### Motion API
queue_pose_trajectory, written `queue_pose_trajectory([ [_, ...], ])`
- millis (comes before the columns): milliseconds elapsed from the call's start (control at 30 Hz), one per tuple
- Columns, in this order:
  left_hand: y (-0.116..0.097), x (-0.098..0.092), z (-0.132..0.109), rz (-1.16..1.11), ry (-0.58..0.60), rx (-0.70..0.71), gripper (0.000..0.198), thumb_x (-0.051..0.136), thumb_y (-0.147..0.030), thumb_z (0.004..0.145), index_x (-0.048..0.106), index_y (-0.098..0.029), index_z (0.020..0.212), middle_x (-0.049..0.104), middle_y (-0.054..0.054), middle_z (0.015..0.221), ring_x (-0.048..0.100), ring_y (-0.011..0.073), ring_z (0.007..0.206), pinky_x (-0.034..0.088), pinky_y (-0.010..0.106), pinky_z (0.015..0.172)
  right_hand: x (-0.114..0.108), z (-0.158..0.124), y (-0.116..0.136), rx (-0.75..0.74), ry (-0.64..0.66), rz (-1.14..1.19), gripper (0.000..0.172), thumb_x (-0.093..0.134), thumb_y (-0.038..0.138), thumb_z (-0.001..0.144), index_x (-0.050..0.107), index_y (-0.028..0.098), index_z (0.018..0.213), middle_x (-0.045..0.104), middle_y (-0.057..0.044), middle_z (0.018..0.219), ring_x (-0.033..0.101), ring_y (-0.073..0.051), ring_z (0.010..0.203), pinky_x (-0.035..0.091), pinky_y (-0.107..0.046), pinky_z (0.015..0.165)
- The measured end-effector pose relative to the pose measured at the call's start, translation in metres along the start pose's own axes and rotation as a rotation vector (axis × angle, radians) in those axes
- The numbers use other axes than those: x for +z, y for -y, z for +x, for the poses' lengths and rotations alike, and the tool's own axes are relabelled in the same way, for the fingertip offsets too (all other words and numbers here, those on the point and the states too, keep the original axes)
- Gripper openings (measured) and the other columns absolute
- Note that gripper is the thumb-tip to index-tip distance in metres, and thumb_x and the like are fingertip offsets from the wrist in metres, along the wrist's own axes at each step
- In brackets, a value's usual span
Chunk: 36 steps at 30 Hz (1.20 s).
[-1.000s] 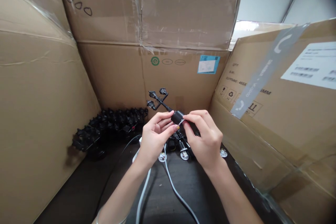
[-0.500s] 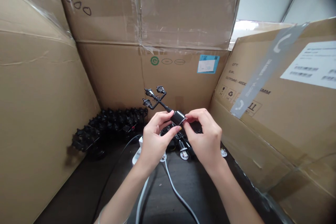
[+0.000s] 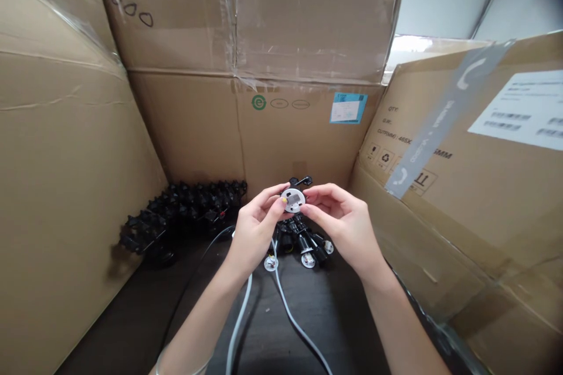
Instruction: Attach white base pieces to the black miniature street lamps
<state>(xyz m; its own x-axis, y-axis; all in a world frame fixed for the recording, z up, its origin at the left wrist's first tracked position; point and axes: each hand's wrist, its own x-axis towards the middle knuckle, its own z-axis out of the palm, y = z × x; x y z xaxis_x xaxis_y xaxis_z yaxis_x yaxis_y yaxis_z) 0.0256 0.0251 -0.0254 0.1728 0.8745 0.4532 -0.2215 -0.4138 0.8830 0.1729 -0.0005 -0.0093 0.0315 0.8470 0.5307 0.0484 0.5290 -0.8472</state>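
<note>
Between my two hands is a miniature street lamp (image 3: 294, 201), its round white base turned toward me. Its black lamp heads point away and show just above my fingers. My left hand (image 3: 263, 217) pinches the base from the left, with the thumb lying on the white face. From the right, the thumb and fingertips of my right hand (image 3: 338, 211) close on the rim. Below them, several more black lamps (image 3: 303, 240) lie in a loose heap, some with white round bases hanging open.
A long row of black lamps (image 3: 185, 211) lies at the left. Pale cables (image 3: 285, 299) run across the dark table (image 3: 211, 316) toward me. Cardboard boxes wall in the left, the back (image 3: 197, 123) and the right (image 3: 422, 211).
The lamp has been turned from lying sideways, with heads to the upper left, to its white base facing me. Both hands stay on it; the heap below shows more.
</note>
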Motion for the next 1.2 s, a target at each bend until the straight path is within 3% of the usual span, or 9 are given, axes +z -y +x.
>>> queue_pose_trajectory([
  [267,-0.0012,0.0007,-0.0021,-0.004,0.014,-0.015,0.034,0.058,-0.035,0.082,0.062,-0.018,0.112,0.069,0.005,0.099,0.064,0.0174,0.092,0.054,0.031,0.083,-0.0028,0.0028,-0.0024,0.08,0.064,0.079,0.021,0.071,0.026,0.07,0.058,0.018,0.084,0.059,0.0,0.074,0.058,-0.012,0.071,0.051,-0.025,0.067],
  [500,0.0017,-0.0013,-0.0005,0.072,0.016,-0.032,0.033,0.058,-0.035,0.082,0.063,-0.018,0.11,0.069,0.004,0.092,0.064,0.0178,0.089,0.055,0.031,0.081,-0.0042,0.0052,-0.0029,0.188,0.167,0.118,0.032,0.068,0.031,0.073,0.056,0.017,0.1,0.056,0.002,0.069,0.056,-0.011,0.062,0.05,-0.026,0.061],
  [900,-0.0007,0.0,-0.0033,0.132,0.065,-0.016,0.036,0.059,-0.034,0.082,0.061,-0.018,0.114,0.068,0.006,0.104,0.065,0.0181,0.09,0.054,0.029,0.08,-0.006,0.0045,0.0004,0.191,0.132,0.056,0.026,0.066,0.033,0.075,0.058,0.017,0.094,0.056,0.004,0.062,0.055,-0.01,0.056,0.047,-0.024,0.057],
  [1200,-0.0047,-0.0007,-0.0051,0.264,0.055,0.085,0.03,0.057,-0.03,0.084,0.061,-0.021,0.112,0.068,0.003,0.098,0.064,0.0151,0.089,0.052,0.023,0.078,-0.0024,-0.0001,0.0057,0.119,0.134,-0.004,0.021,0.062,0.03,0.08,0.054,0.018,0.095,0.049,0.005,0.063,0.052,-0.01,0.06,0.044,-0.023,0.059],
])
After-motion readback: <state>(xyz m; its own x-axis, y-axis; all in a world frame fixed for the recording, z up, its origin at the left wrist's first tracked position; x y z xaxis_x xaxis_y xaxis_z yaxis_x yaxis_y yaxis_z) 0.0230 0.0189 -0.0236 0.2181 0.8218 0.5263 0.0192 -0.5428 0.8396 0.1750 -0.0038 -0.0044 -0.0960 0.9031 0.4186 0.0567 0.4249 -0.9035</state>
